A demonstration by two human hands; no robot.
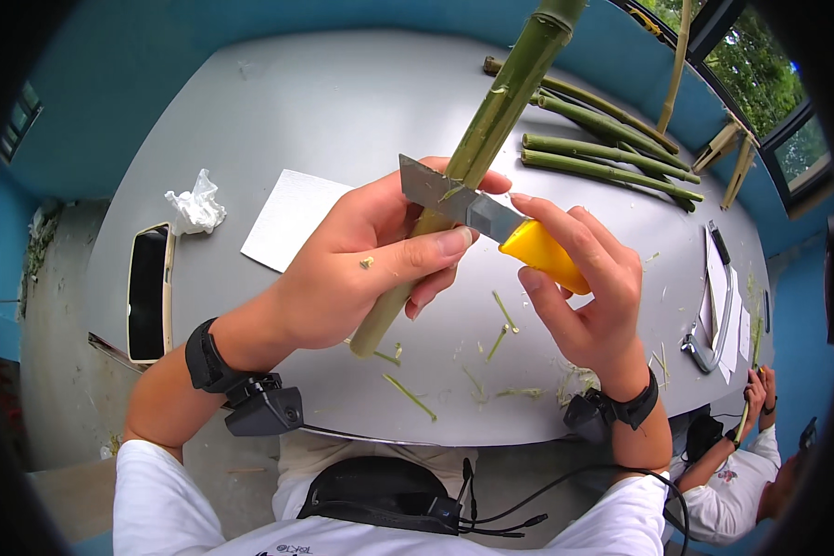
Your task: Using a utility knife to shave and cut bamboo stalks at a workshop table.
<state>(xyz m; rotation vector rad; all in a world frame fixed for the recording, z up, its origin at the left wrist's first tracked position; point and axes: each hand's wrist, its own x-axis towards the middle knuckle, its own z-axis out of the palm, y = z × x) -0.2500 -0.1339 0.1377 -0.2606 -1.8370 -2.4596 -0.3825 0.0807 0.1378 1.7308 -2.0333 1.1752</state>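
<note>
My left hand [334, 259] is wrapped round a thick green bamboo pole [505, 107], which slants from my palm up past the far side of the table. Its lower end is pale and peeled. In my right hand [602, 292] is a yellow-handled utility knife [545, 255], gripped between thumb and fingers. The wide blade lies across the bamboo, just above my left thumb. A tiny green shaving sticks to the base of that thumb. Both wrists wear black straps with small dark devices.
Several green bamboo stalks [612, 157] lie at the far right of the grey table [250, 120]. Bamboo shavings [410, 397] litter its near side. A phone [148, 295], crumpled tissue [196, 204] and white sheet [292, 218] are left; a hacksaw [716, 324] is right. Another person [732, 491] works at lower right.
</note>
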